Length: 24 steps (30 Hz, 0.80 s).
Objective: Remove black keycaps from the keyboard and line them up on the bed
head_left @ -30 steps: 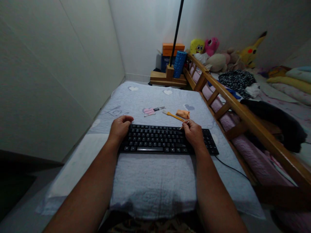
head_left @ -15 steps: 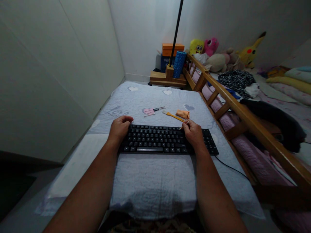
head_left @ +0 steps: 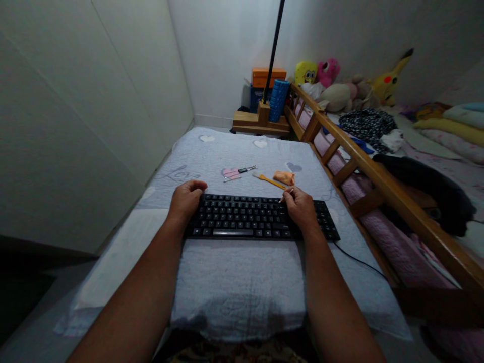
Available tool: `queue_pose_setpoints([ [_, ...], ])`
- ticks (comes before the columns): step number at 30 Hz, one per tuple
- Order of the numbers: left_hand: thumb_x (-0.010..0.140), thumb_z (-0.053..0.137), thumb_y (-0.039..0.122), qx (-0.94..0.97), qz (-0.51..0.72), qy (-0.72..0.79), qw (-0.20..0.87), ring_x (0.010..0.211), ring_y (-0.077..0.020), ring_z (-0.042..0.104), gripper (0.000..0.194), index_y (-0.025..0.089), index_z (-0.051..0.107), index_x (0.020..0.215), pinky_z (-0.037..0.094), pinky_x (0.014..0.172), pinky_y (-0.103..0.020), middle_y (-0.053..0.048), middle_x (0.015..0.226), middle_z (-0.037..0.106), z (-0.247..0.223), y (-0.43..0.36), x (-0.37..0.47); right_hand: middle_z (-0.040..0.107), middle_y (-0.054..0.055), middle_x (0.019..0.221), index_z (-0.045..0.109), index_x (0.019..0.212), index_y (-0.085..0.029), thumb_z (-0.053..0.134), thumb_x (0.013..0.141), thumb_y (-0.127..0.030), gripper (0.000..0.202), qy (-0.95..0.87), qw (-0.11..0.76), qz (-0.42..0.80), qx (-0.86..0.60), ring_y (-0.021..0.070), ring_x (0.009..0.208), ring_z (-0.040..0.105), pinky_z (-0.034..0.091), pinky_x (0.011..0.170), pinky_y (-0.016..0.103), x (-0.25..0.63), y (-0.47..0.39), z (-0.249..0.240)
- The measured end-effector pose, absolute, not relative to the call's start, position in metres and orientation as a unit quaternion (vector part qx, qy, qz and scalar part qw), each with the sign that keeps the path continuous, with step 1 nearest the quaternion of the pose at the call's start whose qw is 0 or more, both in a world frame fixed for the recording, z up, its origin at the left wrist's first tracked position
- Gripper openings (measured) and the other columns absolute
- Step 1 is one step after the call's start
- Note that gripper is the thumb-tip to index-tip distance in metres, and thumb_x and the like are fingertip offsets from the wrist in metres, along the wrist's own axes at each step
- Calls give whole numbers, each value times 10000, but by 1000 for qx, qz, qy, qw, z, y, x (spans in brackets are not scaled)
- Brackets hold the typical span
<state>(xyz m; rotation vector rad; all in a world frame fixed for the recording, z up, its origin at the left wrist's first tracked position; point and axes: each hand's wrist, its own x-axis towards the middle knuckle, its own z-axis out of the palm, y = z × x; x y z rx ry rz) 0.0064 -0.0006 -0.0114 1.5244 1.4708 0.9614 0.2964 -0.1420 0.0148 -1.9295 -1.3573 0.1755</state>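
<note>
A black computer keyboard (head_left: 238, 214) lies flat on the cloth-covered table, its cable leaving at the right. At its left end, my left hand (head_left: 184, 201) is curled against the corner and grips the edge, with the fingertips partly hidden. My right hand (head_left: 301, 207) rests over the right part of the keys and pinches a thin pale stick that looks like a cotton swab (head_left: 282, 200). The swab's lower tip is at the top rows of keys. Just beyond the keyboard are a yellow-handled brush (head_left: 271, 181) and a crumpled orange cloth (head_left: 284, 177).
A metal-tipped tool with a dark grip (head_left: 244, 170) and a thin stick (head_left: 232, 179) lie behind the keyboard. Along the right runs a wooden bed rail (head_left: 363, 156). A black pole (head_left: 274, 50) and a blue roller (head_left: 279, 101) stand at the back.
The swab in my right hand has shifted very slightly at its tip. Both hands and the keyboard stay in the same place.
</note>
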Motion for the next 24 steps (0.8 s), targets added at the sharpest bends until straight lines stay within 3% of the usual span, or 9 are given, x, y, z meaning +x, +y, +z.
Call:
queue_pose_setpoints([
  [24, 595, 509, 178, 596, 378, 585, 399, 886, -220, 660, 350, 174, 721, 874, 487, 903, -341, -43, 900, 729, -11, -1, 7, 712, 62, 766, 613, 741, -218, 475, 862, -313, 206, -521, 405, 50, -750, 223, 770, 644, 443, 772, 342, 298, -138, 7],
])
